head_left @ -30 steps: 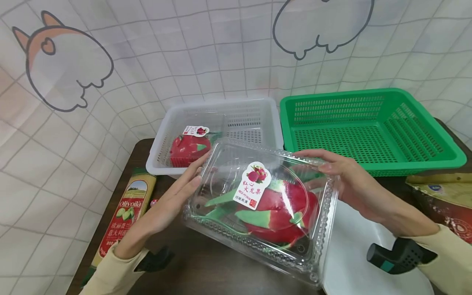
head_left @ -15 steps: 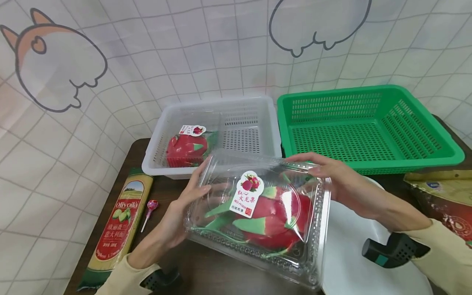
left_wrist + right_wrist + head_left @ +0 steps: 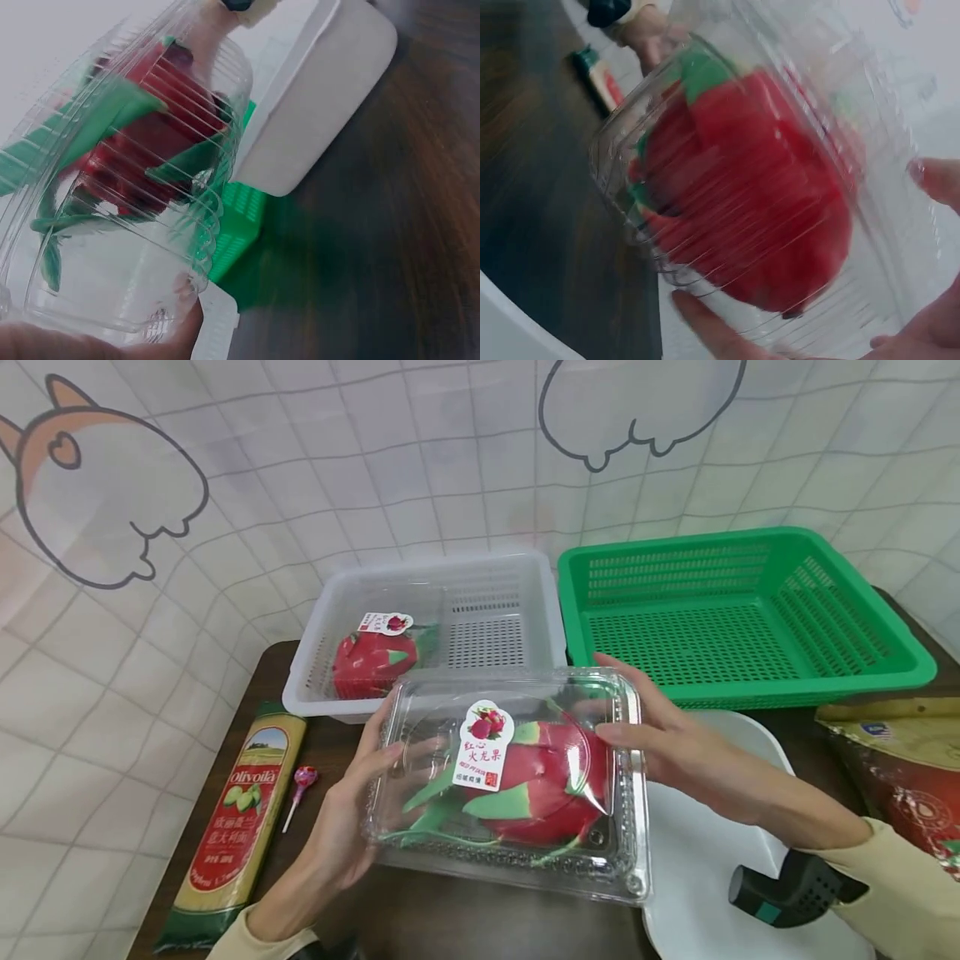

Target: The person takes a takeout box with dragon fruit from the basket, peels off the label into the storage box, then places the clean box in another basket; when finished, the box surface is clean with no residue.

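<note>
Both hands hold a clear plastic clamshell box (image 3: 420, 710) in front of the baskets. Inside lies a red dragon fruit (image 3: 547, 785) with green scales, and a white label (image 3: 483, 747) sticks to the lid. My left hand (image 3: 341, 818) grips the left end, its thumb on the lid's edge. At the right end, my right hand (image 3: 678, 756) has its thumb over the lid and other fingers round the far side. The right wrist view shows fingers (image 3: 712, 322) against the box's ribbed wall. A second boxed dragon fruit (image 3: 375, 664) sits in the white basket (image 3: 551, 610).
A green basket (image 3: 750, 697) stands right of the white one. Below it lies a white tray (image 3: 697, 852), partly behind the right forearm. A spaghetti pack (image 3: 236, 818) and a lollipop (image 3: 303, 778) lie at left. A red and gold bag (image 3: 915, 777) is at far right.
The box has shifted slightly left and turned more level. My right thumb has moved from its right edge further onto the lid. The view has shifted slightly, bringing the lollipop into sight.
</note>
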Demonstrator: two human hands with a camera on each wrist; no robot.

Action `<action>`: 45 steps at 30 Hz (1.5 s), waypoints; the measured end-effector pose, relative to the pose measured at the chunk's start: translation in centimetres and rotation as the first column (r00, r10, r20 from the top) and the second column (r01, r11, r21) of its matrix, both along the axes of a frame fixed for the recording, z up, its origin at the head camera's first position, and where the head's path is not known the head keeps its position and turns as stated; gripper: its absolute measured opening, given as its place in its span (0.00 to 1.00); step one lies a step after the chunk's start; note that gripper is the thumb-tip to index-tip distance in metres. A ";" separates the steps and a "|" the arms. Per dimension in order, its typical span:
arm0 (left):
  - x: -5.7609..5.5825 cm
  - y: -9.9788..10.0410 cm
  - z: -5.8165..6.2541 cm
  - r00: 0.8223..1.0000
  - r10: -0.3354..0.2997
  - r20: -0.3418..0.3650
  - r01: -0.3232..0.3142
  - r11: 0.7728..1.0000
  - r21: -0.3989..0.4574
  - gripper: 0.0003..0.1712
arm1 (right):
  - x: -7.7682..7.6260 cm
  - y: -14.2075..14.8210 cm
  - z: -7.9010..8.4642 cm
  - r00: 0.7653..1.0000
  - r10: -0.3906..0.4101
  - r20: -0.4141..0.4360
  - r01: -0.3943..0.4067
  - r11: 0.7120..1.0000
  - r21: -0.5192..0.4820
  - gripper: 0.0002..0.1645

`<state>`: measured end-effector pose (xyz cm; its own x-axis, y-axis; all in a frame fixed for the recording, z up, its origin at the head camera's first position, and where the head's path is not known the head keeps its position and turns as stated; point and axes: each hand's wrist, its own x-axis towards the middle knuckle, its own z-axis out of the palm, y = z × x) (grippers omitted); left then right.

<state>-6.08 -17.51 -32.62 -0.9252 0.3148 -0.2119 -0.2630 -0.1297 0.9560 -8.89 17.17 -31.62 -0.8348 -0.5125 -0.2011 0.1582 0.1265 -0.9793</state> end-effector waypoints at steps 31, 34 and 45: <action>1.2 -1.7 -3.3 0.996 0.063 0.064 -0.053 0.986 -0.155 0.38 | 1.1 -3.4 -0.5 0.999 0.045 0.030 -0.051 0.972 0.228 0.46; 1.1 -1.8 -3.4 0.996 0.063 0.059 -0.053 0.986 -0.160 0.38 | 1.0 -3.6 -0.7 0.998 0.046 0.031 -0.052 0.972 0.229 0.45; 0.9 -1.8 -4.0 0.996 0.064 0.068 -0.049 0.977 -0.209 0.40 | 0.4 -3.9 -1.0 0.998 0.005 0.056 -0.019 0.966 0.259 0.45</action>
<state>-5.21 -19.31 -36.62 -0.9197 0.2043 -0.3352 -0.3317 0.0525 0.9419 -8.52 13.22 -32.57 -0.8131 -0.4466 -0.3733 0.2074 0.3769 -0.9027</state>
